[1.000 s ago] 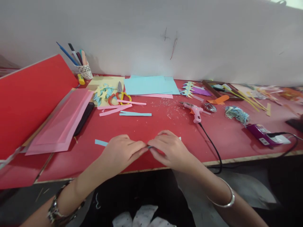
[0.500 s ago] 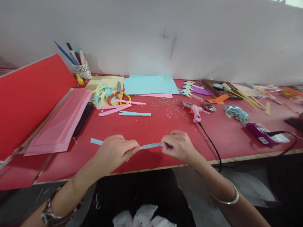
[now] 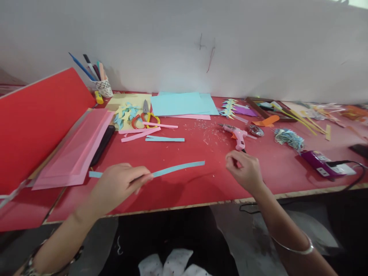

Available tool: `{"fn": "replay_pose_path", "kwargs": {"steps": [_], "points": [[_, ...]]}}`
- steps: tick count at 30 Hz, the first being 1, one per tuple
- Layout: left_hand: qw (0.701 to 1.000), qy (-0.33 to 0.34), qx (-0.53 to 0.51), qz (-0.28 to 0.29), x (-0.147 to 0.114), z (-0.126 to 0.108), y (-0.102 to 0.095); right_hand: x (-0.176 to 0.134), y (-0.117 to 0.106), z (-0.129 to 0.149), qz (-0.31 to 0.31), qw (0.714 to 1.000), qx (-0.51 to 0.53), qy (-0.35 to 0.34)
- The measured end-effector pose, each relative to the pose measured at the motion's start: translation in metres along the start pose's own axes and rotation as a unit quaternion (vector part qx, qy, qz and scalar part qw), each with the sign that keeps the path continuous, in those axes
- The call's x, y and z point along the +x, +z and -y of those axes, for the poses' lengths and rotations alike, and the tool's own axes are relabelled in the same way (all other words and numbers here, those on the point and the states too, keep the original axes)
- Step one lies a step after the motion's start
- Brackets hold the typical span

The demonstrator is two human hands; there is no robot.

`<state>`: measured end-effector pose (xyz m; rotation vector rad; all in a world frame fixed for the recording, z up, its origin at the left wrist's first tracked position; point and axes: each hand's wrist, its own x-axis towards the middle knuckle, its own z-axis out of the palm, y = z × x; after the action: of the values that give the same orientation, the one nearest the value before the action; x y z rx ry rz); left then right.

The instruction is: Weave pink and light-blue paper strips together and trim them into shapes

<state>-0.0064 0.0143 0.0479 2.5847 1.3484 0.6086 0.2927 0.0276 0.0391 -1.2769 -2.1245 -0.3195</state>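
My left hand (image 3: pixel 122 186) pinches a light blue paper strip (image 3: pixel 179 168) near its middle. One end juts out left of the hand; the longer end reaches right over the red table, unsupported. My right hand (image 3: pixel 244 168) is apart from the strip, its fingers curled in with nothing visible in them. Just beyond it lies a pink glue gun (image 3: pixel 238 138), its cord partly hidden by that hand. Two more light blue strips (image 3: pixel 165 139) and several pink strips (image 3: pixel 140 134) lie farther back, by the yellow and red handled scissors (image 3: pixel 145 107).
Pink sheets (image 3: pixel 71 153) and a red board (image 3: pixel 43 122) stand at left, beside a dark phone-like object (image 3: pixel 102 145). Light blue sheets (image 3: pixel 184 103) lie by the wall. A pen cup (image 3: pixel 104 87) is back left. A purple power box (image 3: pixel 320 164) sits at right.
My right hand has let go of the strip's right end and moved right, toward the glue gun. My left hand has moved left with the strip.
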Motion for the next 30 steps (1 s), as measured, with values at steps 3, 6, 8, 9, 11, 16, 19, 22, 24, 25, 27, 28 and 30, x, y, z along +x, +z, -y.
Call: {"fn": "replay_pose_path", "kwargs": {"steps": [3, 6, 8, 9, 11, 16, 19, 22, 24, 25, 27, 28, 30], "points": [[1.000, 0.014, 0.005, 0.006, 0.008, -0.006, 0.007, 0.008, -0.002, 0.027, 0.023, 0.996, 0.062, -0.059], [0.999, 0.032, 0.013, 0.023, 0.015, -0.012, 0.013, 0.017, 0.003, 0.052, 0.136, 0.980, 0.096, -0.109], [0.998, 0.047, 0.018, 0.025, 0.019, -0.016, 0.015, 0.021, 0.007, 0.061, 0.214, 0.966, 0.110, -0.099], [0.998, 0.058, 0.020, 0.018, 0.020, -0.018, 0.016, 0.023, 0.009, 0.063, 0.245, 0.959, 0.110, -0.085], [0.996, 0.086, 0.030, -0.008, 0.023, -0.022, 0.018, 0.025, 0.011, 0.065, 0.290, 0.950, 0.100, -0.053], [0.965, 0.195, 0.127, -0.117, 0.031, -0.030, 0.029, 0.030, 0.012, 0.069, 0.331, 0.936, 0.108, -0.044], [0.949, 0.238, 0.161, -0.130, 0.032, -0.027, 0.032, 0.032, 0.013, 0.066, 0.340, 0.926, 0.155, -0.052], [0.952, 0.231, 0.175, -0.099, 0.029, -0.017, 0.029, 0.032, 0.011, 0.056, 0.318, 0.924, 0.211, -0.034], [0.956, 0.208, 0.189, -0.084, 0.026, -0.006, 0.024, 0.031, 0.008, 0.047, 0.297, 0.922, 0.247, -0.009], [0.958, 0.193, 0.196, -0.086, 0.024, -0.001, 0.021, 0.030, 0.006, 0.041, 0.289, 0.921, 0.261, 0.006], [0.964, 0.165, 0.192, -0.082, 0.021, 0.013, 0.014, 0.027, 0.001, 0.030, 0.273, 0.921, 0.274, 0.035], [0.968, 0.147, 0.185, -0.081, 0.019, 0.020, 0.010, 0.026, -0.003, 0.024, 0.268, 0.922, 0.275, 0.049], [0.976, 0.109, 0.171, -0.077, 0.016, 0.033, 0.003, 0.022, -0.009, 0.013, 0.257, 0.925, 0.269, 0.071]]}}
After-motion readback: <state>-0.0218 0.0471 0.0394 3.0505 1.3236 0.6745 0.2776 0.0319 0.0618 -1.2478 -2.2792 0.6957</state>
